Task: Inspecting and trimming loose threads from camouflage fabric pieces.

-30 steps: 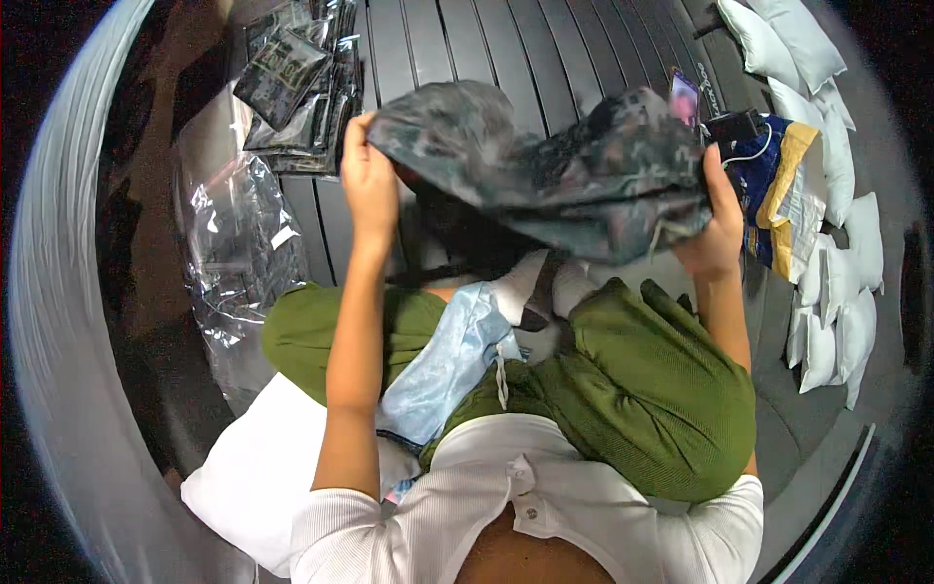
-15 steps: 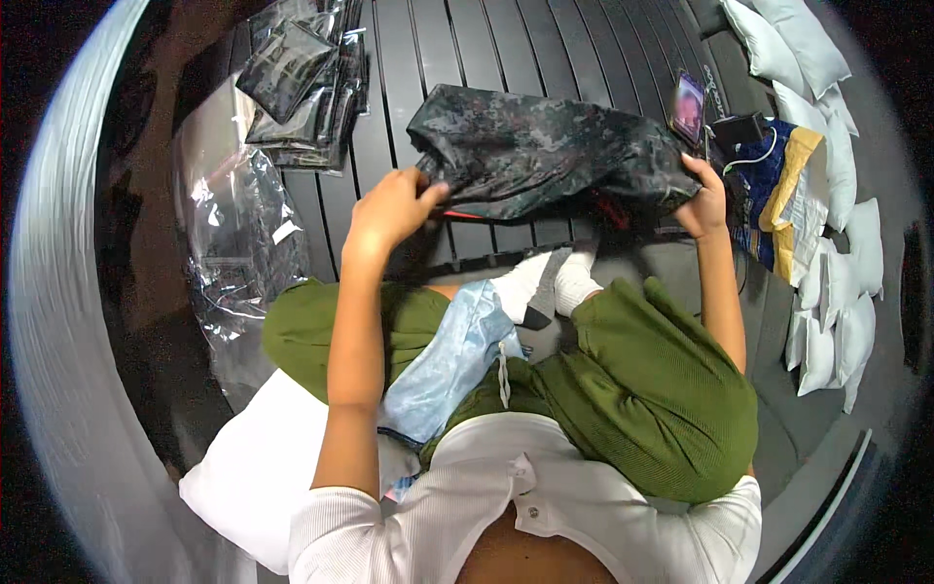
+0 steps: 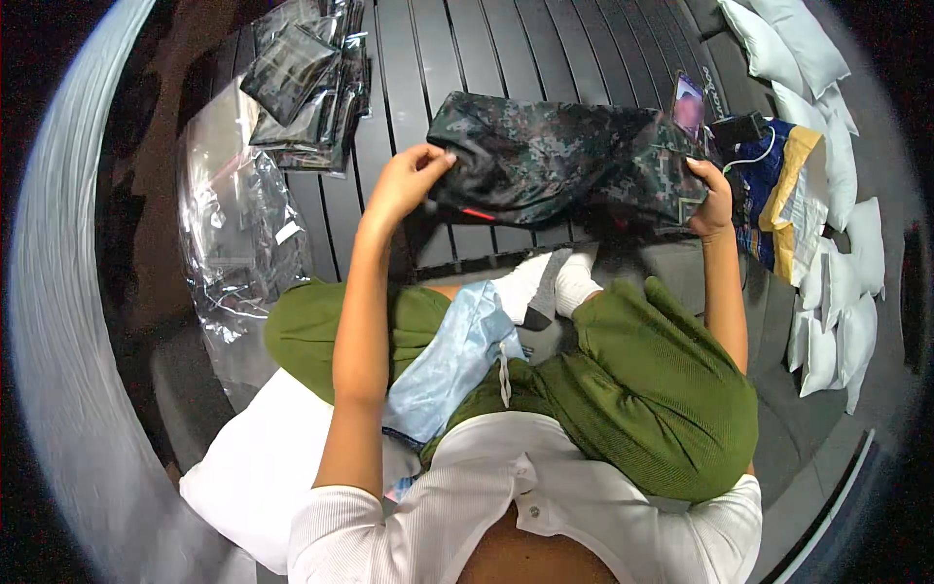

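Observation:
A long piece of dark camouflage cloth (image 3: 555, 156) stretches between my hands, above a dark slatted surface (image 3: 409, 68). My left hand (image 3: 411, 182) pinches its left end, with thumb and fingertips pressed together on the fabric. At the right end my right hand (image 3: 712, 200) grips the edge, thumb on top. The cloth looks folded and wrinkled near the left hand. A thin red strip shows along its lower edge, and pale angular lines mark its right end.
At the upper left lie several clear-wrapped dark packets (image 3: 302, 78) beside clear plastic bags (image 3: 238, 214). A lit phone (image 3: 689, 105) stands beyond my right hand, near a black box with a white cable and a blue-and-yellow sack (image 3: 793, 185). Several white pillows (image 3: 837, 331) line the right.
The cloth has shifted slightly to the right, and my left hand has moved right and up with its end. The right end has turned, so its pale lines now show.

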{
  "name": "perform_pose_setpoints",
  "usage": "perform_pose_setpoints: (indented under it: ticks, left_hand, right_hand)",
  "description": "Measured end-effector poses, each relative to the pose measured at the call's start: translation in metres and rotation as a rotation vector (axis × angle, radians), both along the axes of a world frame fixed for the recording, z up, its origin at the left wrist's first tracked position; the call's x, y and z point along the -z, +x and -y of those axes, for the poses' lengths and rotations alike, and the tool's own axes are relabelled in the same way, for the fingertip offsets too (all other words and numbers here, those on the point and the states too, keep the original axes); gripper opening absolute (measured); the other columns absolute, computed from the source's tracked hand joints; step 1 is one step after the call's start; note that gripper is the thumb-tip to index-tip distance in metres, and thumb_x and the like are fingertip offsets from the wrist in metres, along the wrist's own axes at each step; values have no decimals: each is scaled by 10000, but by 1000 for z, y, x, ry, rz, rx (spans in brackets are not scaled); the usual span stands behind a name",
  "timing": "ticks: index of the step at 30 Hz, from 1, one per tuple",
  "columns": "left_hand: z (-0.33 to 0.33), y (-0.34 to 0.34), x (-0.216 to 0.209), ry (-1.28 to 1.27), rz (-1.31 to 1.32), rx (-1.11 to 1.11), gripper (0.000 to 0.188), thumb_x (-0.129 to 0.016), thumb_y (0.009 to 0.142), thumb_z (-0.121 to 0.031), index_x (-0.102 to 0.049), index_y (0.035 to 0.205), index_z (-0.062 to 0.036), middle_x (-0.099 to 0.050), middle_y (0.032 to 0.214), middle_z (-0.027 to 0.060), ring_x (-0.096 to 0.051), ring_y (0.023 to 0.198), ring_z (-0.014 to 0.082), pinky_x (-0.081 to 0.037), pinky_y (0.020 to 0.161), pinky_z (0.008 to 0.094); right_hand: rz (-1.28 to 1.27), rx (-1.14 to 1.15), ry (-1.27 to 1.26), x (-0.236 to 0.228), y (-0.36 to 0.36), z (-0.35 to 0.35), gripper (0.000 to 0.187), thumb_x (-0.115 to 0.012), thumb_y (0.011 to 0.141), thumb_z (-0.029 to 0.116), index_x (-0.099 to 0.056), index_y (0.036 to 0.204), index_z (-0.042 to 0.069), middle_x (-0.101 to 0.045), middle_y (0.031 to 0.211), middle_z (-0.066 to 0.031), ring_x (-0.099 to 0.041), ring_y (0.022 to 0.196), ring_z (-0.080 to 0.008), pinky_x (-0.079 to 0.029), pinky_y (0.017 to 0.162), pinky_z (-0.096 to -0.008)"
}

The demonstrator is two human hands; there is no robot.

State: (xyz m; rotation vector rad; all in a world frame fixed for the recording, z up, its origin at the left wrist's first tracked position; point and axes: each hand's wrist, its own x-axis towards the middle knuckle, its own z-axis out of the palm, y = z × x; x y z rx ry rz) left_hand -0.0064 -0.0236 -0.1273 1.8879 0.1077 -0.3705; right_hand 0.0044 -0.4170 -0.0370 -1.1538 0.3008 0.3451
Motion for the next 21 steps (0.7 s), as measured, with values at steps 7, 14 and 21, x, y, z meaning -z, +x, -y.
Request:
perform_pose_setpoints:
  ticks: [7, 14, 21]
  left_hand:
    - [11, -8, -67, -798, -208, -118, 308, -600, 722, -65, -526, 1017, -14, -574, 874, 23, -545, 755, 95, -434, 698, 211]
    - [3, -6, -72, -427, -314, -55, 464, -600, 696, -92, -478, 1141, -41, -521, 782, -3, -426, 629, 63, -359, 560, 194]
    - [3, -17, -15, -146, -122, 326, 655, -614, 677, -35, -339, 1266, -118, -476, 875, 46, -437, 776, 134, -392, 707, 232]
  right_hand:
    - [67, 34, 178, 2, 6, 37, 304, -422, 803, 145, -554, 989, -56, -595, 977, -169, -589, 874, -269, -452, 822, -374]
    - [111, 101, 303, -12, 8, 48, 322, -435, 792, 176, -560, 1002, -33, -594, 997, -151, -577, 905, -281, -437, 845, -392]
    - [83, 161, 232, 1, 6, 60, 303, -446, 788, 176, -569, 977, -26, -601, 980, -140, -583, 876, -272, -444, 828, -388]
